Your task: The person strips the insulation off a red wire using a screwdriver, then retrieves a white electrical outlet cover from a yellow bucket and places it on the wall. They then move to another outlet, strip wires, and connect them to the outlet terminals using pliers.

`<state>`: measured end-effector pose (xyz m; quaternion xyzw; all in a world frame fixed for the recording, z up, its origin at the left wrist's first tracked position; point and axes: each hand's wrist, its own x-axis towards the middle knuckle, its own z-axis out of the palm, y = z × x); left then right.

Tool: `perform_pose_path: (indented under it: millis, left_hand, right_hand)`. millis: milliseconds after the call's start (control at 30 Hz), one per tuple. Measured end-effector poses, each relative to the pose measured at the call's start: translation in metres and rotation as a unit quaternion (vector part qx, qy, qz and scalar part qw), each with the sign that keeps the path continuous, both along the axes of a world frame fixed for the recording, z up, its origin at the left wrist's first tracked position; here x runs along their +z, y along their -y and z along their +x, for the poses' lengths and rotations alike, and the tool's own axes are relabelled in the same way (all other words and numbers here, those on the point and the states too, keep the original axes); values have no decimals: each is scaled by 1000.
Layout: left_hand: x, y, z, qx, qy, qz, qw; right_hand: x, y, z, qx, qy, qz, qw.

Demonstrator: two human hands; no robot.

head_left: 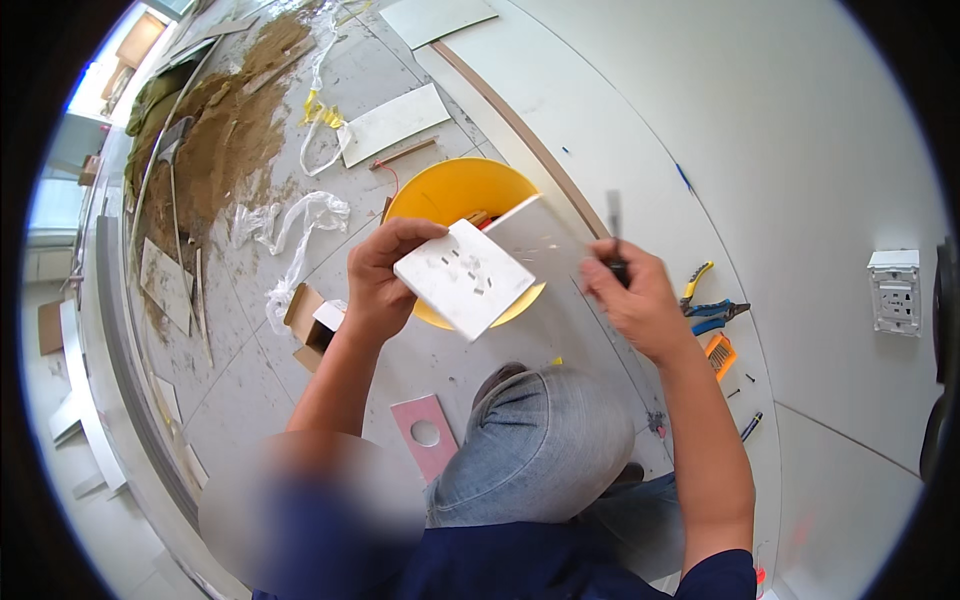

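My left hand point(385, 270) is closed on the left edge of a white socket faceplate point(465, 275), tilted, with dark slots showing. Against its far right edge is a second thin, pale plate point(530, 240), smeared by motion; I cannot tell whether the two are joined. My right hand point(637, 300) is closed round the dark handle of a screwdriver point(615, 245), whose blurred blade points away from me. The screwdriver is apart from the faceplate. Below both plates stands a yellow bucket point(455, 185) with some items inside, partly hidden by them.
Yellow-handled pliers point(695, 285), blue-handled pliers point(715, 312), an orange box point(720, 355) and screws point(750, 378) lie right. A socket point(893, 292) is on the white wall. Left are an opened carton point(305, 320), plastic wrap point(315, 215) and sand point(220, 140); a pink holed board point(425, 437) is near.
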<state>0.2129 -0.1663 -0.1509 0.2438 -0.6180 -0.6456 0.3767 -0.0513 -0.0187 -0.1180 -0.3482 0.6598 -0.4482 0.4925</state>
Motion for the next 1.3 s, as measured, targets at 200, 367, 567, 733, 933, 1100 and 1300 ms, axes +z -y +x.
perform_pose_path:
  millis: [200, 367, 567, 733, 933, 1100, 1300]
  left_hand:
    - [7, -5, -2, -3, -5, -34, 999]
    - [10, -16, -52, -45, -66, -10, 997]
    - [30, -29, -135, -137, -110, 58, 983]
    - [34, -54, -164, -212, -50, 63, 974]
    - [60, -88, -195, -212, -9, -99, 972]
    - [76, -101, -204, -261, 55, -104, 958]
    - [73, -118, -225, -292, 15, -76, 953]
  right_hand:
    - [-13, 10, 11, 36, 0, 14, 999]
    - [20, 2, 12, 36, 169, 36, 984]
    - [44, -51, -15, -139, 214, -28, 966]
    - [41, -102, -37, -212, 3, -115, 970]
    - [34, -139, -46, -269, -103, -137, 948]
    - [27, -159, -53, -261, -210, -179, 925]
    - [33, -175, -70, -272, -276, -231, 892]
